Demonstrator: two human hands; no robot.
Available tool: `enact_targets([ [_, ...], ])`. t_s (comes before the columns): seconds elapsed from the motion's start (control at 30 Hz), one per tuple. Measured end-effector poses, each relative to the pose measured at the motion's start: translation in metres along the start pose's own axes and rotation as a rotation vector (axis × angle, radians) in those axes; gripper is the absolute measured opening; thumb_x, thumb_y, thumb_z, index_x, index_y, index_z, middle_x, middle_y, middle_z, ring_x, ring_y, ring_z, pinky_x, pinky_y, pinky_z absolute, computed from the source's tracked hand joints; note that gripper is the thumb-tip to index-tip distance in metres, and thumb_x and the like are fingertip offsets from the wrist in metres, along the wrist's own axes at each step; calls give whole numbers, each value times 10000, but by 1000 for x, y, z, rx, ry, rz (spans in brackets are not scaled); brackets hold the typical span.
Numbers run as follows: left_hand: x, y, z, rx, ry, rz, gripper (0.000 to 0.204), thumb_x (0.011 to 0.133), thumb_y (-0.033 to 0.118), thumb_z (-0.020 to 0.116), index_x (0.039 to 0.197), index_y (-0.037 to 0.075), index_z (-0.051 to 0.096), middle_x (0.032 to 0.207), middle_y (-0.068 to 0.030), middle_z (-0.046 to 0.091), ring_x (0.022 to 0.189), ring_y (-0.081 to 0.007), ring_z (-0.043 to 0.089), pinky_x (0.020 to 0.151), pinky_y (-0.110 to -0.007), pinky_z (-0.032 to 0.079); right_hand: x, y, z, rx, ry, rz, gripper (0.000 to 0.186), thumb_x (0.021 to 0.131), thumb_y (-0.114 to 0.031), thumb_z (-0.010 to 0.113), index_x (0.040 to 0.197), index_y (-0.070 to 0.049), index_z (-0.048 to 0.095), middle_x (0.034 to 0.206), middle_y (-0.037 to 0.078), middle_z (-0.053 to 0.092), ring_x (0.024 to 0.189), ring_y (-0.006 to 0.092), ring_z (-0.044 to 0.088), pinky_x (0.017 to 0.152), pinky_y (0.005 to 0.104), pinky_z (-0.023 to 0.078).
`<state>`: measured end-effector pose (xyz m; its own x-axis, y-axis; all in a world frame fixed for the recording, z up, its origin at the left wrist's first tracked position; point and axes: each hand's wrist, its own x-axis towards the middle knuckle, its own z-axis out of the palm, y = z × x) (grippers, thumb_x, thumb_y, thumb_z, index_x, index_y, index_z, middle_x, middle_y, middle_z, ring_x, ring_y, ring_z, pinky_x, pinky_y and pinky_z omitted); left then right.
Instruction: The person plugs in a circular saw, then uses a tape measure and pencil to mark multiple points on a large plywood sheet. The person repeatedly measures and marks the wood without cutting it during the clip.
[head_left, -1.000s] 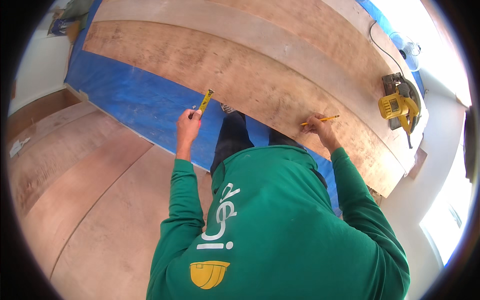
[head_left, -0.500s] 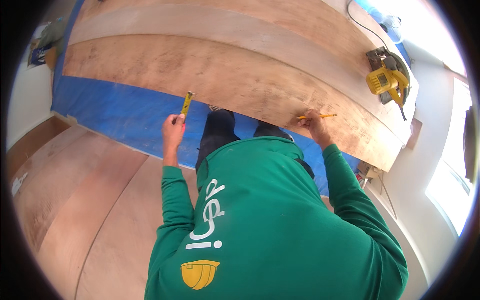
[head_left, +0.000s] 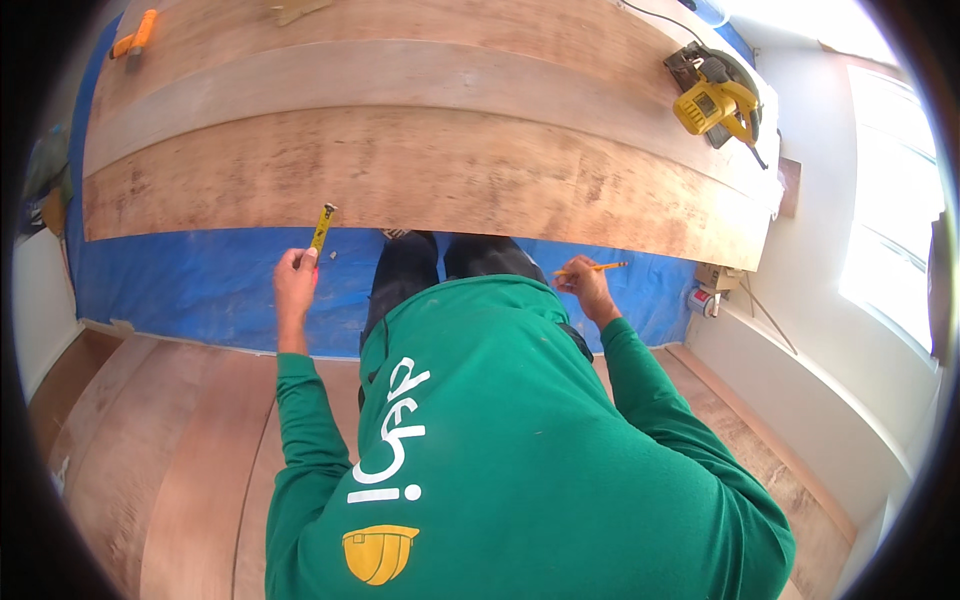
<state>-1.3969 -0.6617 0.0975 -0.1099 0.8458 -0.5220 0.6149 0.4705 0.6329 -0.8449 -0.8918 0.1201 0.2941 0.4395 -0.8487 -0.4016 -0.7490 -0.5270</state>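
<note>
My left hand [head_left: 296, 281] is closed round a tape measure, whose short yellow blade [head_left: 322, 229] sticks out toward the front edge of a wooden sheet. The tape's case is mostly hidden in my palm. In my right hand [head_left: 586, 283] a yellow pencil [head_left: 606, 267] is pinched, lying roughly level across the fingers. Both hands hang over a blue tarp [head_left: 230, 290], just short of the reddish-brown wooden sheet [head_left: 400, 165], and neither touches it. My legs stand between my hands, against the sheet's near edge.
A yellow circular saw [head_left: 715, 100] with a dark cord rests on the boards at the far right. An orange tool [head_left: 136, 38] lies far left. A small can [head_left: 703, 301] and a cardboard box [head_left: 719, 276] sit by the right wall. Wooden panels [head_left: 180, 450] cover the area behind me.
My view has turned right and tilted, bringing the orange tool into sight. My right hand has drawn back off the wooden sheet's edge with the pencil. The tape measure stays in my left hand.
</note>
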Motion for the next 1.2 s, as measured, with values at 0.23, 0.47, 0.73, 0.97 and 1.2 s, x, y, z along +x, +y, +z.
enact_targets([
  [0.23, 3, 23, 2, -22, -43, -57, 315, 1095, 299, 719, 1062, -10, 768, 880, -35, 723, 784, -114, 617, 718, -320, 512, -21, 15, -10, -127, 26, 75, 163, 959, -228, 656, 960, -66, 678, 906, 111, 744, 812, 234, 736, 768, 384, 614],
  [0.47, -28, 28, 14, -21, -18, -35, 329, 1081, 306, 724, 1035, -18, 759, 831, -38, 709, 728, -122, 608, 684, -329, 503, 8, -16, -22, -260, -164, 62, 171, 929, -235, 697, 928, -64, 683, 864, 90, 728, 801, 208, 740, 721, 349, 596],
  [0.73, -73, 29, 14, 6, 24, -44, 328, 1074, 300, 730, 1022, -23, 760, 844, -54, 712, 751, -131, 607, 692, -333, 497, 52, -40, -8, -731, -447, 107, 256, 901, -263, 699, 876, -9, 706, 823, 110, 789, 766, 224, 784, 701, 349, 588],
  [0.97, -98, 33, 12, 78, 60, -124, 350, 1061, 326, 737, 1024, -19, 780, 862, -96, 740, 812, -164, 660, 755, -376, 531, 66, -77, 36, -1384, -790, 32, 393, 919, -379, 698, 916, 8, 766, 861, 151, 814, 790, 262, 805, 767, 427, 620],
  [1.2, -74, 32, 15, 2, 163, -48, 371, 1027, 347, 764, 1043, -23, 789, 870, -126, 778, 808, -216, 711, 775, -401, 568, 71, -123, 74, -1120, -679, -83, 280, 955, -278, 656, 984, -23, 768, 851, 114, 798, 767, 219, 787, 740, 389, 607],
])
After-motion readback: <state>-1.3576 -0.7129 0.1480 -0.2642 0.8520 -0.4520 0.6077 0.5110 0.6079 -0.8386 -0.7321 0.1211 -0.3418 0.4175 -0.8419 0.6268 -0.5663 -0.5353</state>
